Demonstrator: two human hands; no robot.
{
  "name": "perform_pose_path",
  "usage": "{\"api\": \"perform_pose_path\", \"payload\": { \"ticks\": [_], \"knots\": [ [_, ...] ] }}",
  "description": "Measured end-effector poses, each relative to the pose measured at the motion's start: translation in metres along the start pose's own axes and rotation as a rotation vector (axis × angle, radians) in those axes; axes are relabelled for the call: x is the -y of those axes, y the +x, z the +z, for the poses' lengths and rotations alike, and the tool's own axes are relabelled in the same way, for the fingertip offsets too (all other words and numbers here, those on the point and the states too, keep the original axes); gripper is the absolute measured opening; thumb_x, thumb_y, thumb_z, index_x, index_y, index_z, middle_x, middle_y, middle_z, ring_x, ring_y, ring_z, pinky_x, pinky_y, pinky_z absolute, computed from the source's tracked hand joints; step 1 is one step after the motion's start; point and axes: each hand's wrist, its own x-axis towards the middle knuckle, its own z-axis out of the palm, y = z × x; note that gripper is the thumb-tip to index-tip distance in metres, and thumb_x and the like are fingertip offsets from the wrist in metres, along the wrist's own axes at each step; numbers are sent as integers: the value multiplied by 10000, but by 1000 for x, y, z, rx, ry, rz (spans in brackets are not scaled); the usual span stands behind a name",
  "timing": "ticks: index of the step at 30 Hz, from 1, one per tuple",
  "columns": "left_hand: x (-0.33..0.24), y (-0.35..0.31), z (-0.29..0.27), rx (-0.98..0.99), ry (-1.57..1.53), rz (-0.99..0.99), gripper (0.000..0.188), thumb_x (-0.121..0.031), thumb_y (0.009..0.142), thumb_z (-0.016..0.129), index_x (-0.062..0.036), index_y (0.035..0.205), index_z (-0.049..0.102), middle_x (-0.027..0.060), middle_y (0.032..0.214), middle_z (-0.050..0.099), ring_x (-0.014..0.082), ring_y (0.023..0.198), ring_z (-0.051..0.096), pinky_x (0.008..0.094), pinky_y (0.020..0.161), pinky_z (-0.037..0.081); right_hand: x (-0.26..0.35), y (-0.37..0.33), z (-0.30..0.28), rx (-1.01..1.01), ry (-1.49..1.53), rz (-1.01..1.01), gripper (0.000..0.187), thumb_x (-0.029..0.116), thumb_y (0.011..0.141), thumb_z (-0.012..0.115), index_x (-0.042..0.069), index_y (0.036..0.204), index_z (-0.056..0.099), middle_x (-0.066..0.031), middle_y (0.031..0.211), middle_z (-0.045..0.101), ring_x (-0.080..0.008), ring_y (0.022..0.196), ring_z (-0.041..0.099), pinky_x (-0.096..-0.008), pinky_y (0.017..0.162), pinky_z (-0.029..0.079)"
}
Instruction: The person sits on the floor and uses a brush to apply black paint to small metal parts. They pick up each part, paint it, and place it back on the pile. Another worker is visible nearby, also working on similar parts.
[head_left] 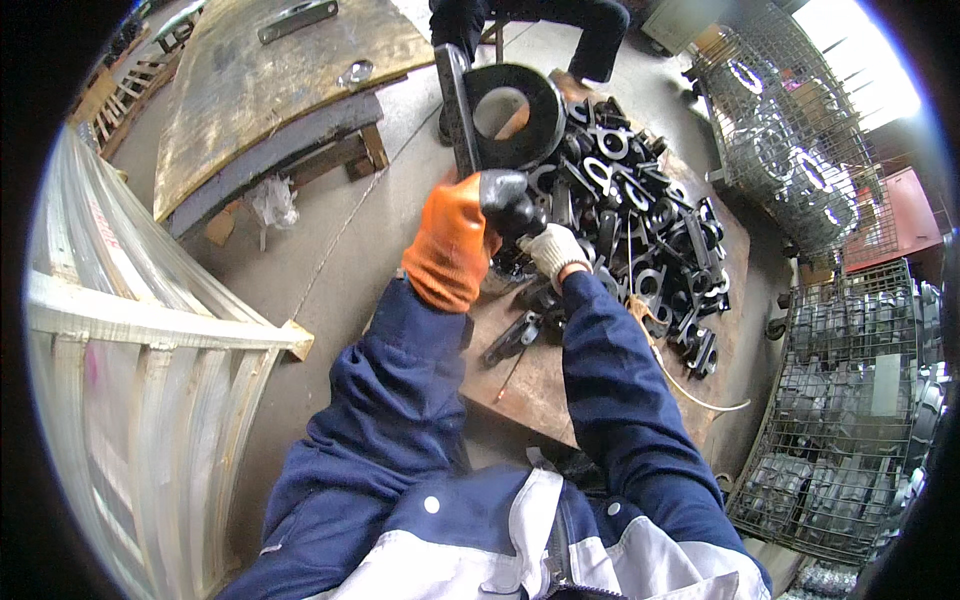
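Note:
My left hand (455,232), in an orange glove with blackened fingertips, is closed on the lower end of a black metal bracket (546,118). The bracket has a thick ring joined to a flat bar and stands raised up in front of me. Close beside it, my right hand (555,252) wears a white knit glove, with its fingers curled against the dark fingertips of the left glove. What my right fingers hold, if anything, is hidden. Behind and to the right, a heap of black metal brackets (610,225) with ringed ends covers much of a low brown board (540,400).
A wooden table (300,90) stands at the far left with a metal bar (297,20) on it. Nearer left is a white slatted crate (150,345). Wire cages (840,410) of metal parts line the right. A seated person's legs (590,30) are at the far side.

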Motion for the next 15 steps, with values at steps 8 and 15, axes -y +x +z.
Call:
{"api": "perform_pose_path", "payload": {
  "ticks": [8, 15],
  "knots": [
    [5, 1, 7, -42, -389, -282, 209, 19, 923, 505, 100, 1080, 617, 138, 979, 659, 189, 862, 656, 329, 814, 568, 24, -42, -49, -197, 188, -31, 266, 275, 818, 677, 68, 982, 709, -202, 909, 697, -377, 897, 667, -432, 791, 522],
    [0, 4, 8, -63, -475, -325, 204, 38, 908, 525, 94, 1085, 611, 155, 987, 660, 206, 844, 657, 340, 801, 567, 16, -40, -55, -146, 124, 144, 257, 262, 820, 692, 57, 971, 716, -204, 912, 700, -364, 878, 674, -407, 792, 534]
  ]
}}
